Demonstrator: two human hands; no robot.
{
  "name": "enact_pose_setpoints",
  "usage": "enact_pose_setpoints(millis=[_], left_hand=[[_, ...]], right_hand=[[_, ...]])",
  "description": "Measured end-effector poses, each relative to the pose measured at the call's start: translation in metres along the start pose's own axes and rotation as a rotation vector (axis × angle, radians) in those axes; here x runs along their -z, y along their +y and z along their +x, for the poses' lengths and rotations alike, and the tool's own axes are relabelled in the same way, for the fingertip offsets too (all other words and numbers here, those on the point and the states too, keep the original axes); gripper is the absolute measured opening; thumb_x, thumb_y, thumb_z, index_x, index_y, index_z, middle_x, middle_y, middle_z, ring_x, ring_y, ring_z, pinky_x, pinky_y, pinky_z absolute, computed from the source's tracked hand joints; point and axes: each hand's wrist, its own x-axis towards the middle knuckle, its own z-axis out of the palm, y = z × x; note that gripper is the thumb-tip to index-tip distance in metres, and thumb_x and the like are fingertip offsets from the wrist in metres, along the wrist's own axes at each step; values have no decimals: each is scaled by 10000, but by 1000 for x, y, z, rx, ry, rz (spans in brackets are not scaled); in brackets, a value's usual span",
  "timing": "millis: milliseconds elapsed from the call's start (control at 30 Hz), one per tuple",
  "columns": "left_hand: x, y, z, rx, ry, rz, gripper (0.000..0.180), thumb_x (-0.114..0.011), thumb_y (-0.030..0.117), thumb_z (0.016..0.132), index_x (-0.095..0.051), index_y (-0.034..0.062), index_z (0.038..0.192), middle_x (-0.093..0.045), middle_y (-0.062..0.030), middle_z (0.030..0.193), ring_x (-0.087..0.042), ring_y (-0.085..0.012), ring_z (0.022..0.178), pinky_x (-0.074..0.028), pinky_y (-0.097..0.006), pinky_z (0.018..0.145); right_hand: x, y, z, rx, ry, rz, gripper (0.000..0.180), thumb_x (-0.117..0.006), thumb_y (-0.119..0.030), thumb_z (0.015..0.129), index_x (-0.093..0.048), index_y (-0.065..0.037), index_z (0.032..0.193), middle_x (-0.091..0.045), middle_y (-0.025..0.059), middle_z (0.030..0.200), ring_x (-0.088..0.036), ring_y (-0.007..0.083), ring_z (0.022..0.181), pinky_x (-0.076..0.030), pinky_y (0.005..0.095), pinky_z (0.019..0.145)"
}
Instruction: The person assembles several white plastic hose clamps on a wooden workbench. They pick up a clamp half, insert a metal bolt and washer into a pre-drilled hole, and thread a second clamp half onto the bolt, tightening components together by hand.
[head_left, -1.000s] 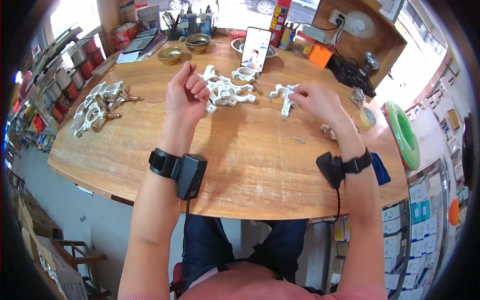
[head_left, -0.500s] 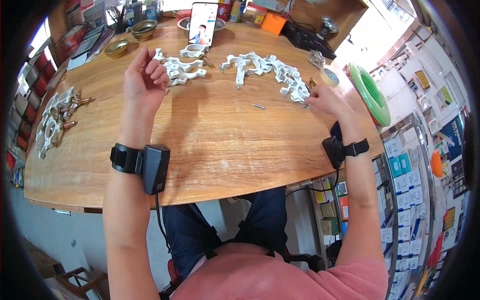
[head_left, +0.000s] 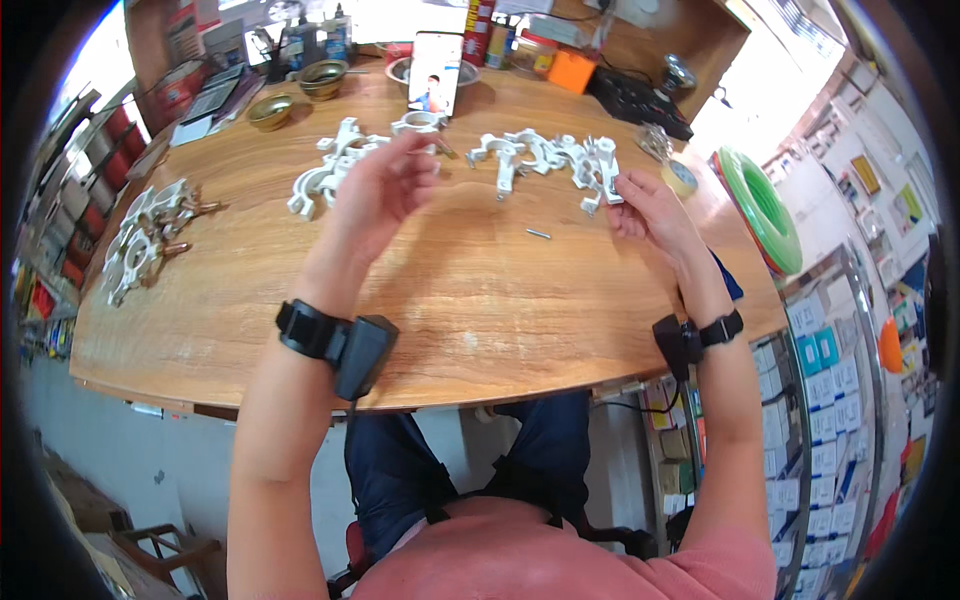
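Observation:
Between the thumb and fingers of my right hand (head_left: 648, 210) is a white plastic pipe clamp (head_left: 607, 172), raised at the right end of a row of similar white clamps (head_left: 535, 150). My left hand (head_left: 385, 190) is above the table by another group of white clamps (head_left: 325, 180), its fingers loosely bent and apart, with nothing visible in them. A short metal pin (head_left: 538, 234) lies on the wood between my hands. At the far left, assembled white clamps with copper-coloured bolts (head_left: 140, 240) lie together.
A phone (head_left: 435, 75) stands upright at the back of the wooden table (head_left: 480, 330). Brass-coloured bowls (head_left: 270, 112) stand back left. At the right are a tape roll (head_left: 679, 179), a bag of small parts (head_left: 655, 141) and a green hose coil (head_left: 757, 205).
My right hand has lifted a white clamp from the right end of the row. My left hand has moved right and its fingers have loosened. The view has shifted slightly.

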Motion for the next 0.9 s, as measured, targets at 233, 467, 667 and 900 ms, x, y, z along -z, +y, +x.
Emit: enact_pose_setpoints(millis=[233,467,667,900], left_hand=[[-27,-5,-14,-70,-268,11,512,-344,424,874,-370,48,1221,-512,-111,1128,-490,-177,1015,-409,-319,816],[-23,-1,-13,-210,-77,2,394,-418,189,881,-344,60,1245,-587,-85,965,-555,-158,898,-448,-295,772],[-29,-9,-9,-306,87,313,368,-470,136,860,-402,10,1199,-595,-104,961,-580,-146,870,-459,-285,776],[-39,-21,-13,-543,46,546,322,-552,8,790,-489,-37,1103,-618,-96,863,-571,-94,774,-480,-219,678]], right_hand=[[-125,-37,8,315,-331,268,236,-500,-198,854,-525,-33,1021,-545,10,730,-535,81,609,-435,202,524],[-128,-35,19,598,-72,-226,216,-592,-132,785,-574,-11,963,-587,21,786,-520,89,663,-423,222,606],[-127,-21,23,542,-25,87,250,-638,-195,753,-579,-3,901,-579,39,773,-510,81,662,-412,215,582],[-126,-19,12,758,269,-98,248,-649,-224,733,-552,-21,839,-536,50,703,-469,112,589,-380,227,505]])
